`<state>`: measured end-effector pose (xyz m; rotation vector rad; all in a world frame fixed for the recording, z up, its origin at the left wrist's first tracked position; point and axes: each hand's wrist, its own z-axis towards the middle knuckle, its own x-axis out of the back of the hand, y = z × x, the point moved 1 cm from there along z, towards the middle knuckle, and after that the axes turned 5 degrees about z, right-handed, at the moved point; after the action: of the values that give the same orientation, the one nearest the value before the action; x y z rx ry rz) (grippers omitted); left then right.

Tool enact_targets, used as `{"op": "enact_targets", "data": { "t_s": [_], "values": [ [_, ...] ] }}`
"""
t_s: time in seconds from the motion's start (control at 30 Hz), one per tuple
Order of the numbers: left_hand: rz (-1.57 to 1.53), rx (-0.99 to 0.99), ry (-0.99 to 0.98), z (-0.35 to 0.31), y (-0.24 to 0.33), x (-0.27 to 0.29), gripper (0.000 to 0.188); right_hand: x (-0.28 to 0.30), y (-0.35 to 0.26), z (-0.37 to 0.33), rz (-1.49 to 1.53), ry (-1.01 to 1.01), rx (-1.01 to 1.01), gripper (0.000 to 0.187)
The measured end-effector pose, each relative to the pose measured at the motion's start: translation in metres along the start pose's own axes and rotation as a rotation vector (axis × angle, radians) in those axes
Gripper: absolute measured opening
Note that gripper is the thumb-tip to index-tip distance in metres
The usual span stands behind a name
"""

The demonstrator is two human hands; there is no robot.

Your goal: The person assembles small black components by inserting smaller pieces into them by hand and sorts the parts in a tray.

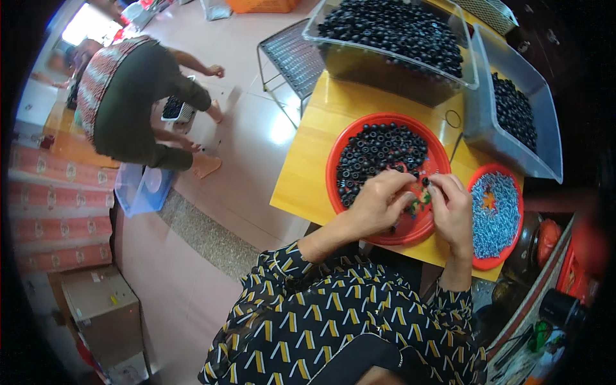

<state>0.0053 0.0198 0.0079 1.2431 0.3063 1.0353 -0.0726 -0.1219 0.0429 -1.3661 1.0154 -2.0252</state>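
Two hands, left hand [378, 204] and right hand [452, 208], pinching small black pieces over red tray [337, 151], clear bins [471, 119] behind.

Yellow wooden worktop [308, 160]. Landmark: big red tray [385, 172] of black rings, mid-worktop. Smaller red tray [495, 217] of silvery parts just right of it. Clear bin [391, 48] of black rings behind it. Grey bin [510, 115] behind-right. Loose black ring [453, 119] between tray and bins.

Cardboard box [102, 308], brown, on floor at lower left; small yellow sticker [113, 299] on its top. Stacked packages [54, 218] along left edge, wrapped in pink-and-white patterned covering. No screens or signs seen.
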Motion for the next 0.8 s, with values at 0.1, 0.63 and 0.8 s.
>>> {"op": "enact_targets", "data": {
  "t_s": [0.1, 0.63, 0.8],
  "values": [
    [-0.155, 0.027, -0.003, -0.006, 0.008, -0.003, 0.019, -0.009, -0.003, -0.02, 0.383, -0.074, -0.159, 0.012],
    [0.432, -0.183, -0.113, -0.012, 0.0, 0.035, 0.02, -0.004, 0.025, -0.051, 1.2, 0.049, -0.499, 0.009],
    [0.581, -0.296, -0.204, 0.004, -0.002, 0.014, 0.017, -0.01, 0.028, -0.056, 1.092, 0.049, -0.519, 0.011]
  ]
}}
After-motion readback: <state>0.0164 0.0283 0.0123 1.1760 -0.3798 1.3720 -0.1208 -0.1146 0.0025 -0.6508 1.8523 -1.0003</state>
